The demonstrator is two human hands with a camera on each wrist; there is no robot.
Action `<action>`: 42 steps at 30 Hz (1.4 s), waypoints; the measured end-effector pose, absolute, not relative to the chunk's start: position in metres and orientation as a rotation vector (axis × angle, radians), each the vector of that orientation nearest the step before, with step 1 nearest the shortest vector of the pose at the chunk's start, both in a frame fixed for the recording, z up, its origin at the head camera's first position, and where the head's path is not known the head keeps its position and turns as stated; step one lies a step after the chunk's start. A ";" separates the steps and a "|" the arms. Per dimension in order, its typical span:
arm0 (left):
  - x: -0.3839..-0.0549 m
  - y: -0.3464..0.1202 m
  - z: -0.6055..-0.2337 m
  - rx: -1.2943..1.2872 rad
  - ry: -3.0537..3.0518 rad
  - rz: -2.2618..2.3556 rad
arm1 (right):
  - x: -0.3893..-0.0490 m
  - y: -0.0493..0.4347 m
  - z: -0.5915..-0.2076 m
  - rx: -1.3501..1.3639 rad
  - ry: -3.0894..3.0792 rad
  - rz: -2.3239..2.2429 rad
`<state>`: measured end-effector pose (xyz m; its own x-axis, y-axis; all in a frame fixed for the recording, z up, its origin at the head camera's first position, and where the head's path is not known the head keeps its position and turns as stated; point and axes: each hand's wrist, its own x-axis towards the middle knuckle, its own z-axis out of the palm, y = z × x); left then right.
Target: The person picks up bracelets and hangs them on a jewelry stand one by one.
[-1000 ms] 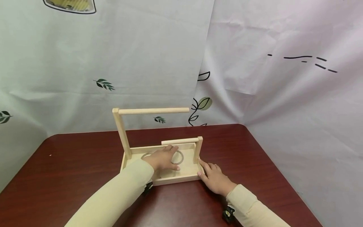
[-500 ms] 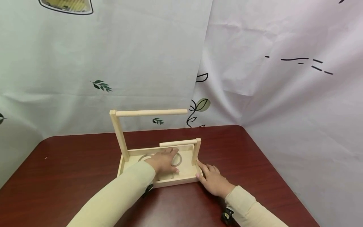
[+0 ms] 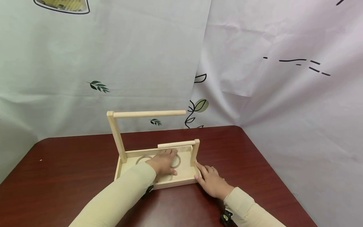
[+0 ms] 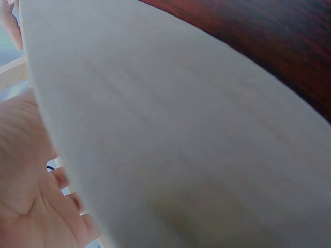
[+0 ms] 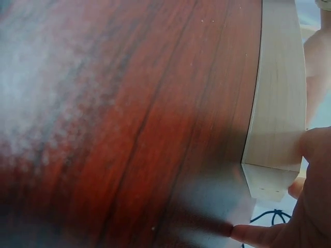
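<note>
Starting at the left on the dark red surface (image 3: 68, 170), you have the tall post (image 3: 116, 137) at about ten o'clock in the tray (image 3: 178, 183), which sits near six o'clock of the head view. Its long rod (image 3: 148, 113) points toward three o'clock with no support visible at the far end, so don't lift by it; the joint could twist or work loose. The pale wood looks bare, so judge it light, stiff and fairly grippy; take hold low, by the end walls. Next come the left ring (image 3: 142, 157) and, beyond your left hand (image 3: 164, 162), the right ring (image 3: 180, 160); whether these are loose pieces or marks on the tray floor, you cannot tell. That hand lies over the middle, fingers spread and thumb toward four o'clock; nothing shows in its grasp, though the palm side is partly hidden. The short rod (image 3: 176, 144) reaches toward nine o'clock from the short post (image 3: 194, 153) and looks just as snap-prone. At three to four o'clock your right hand (image 3: 214, 182), fingers mostly straight, steadies the tray's corner without wrapping it. No brand, label or writing is readable; the backdrop (image 3: 227, 47) shows only leaf prints and strokes.
</note>
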<state>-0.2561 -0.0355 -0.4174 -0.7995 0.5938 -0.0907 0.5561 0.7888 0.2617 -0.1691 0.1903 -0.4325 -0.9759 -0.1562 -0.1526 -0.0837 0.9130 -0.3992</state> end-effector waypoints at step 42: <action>-0.260 -0.019 -0.413 0.811 2.799 0.273 | -0.166 0.189 -0.433 -0.193 2.911 -0.602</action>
<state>-0.2598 -0.0192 -0.4126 -0.8252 0.5438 -0.1528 0.5040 0.8310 0.2353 -0.1663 0.1890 -0.4333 -0.9784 -0.1584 -0.1328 -0.0927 0.9104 -0.4031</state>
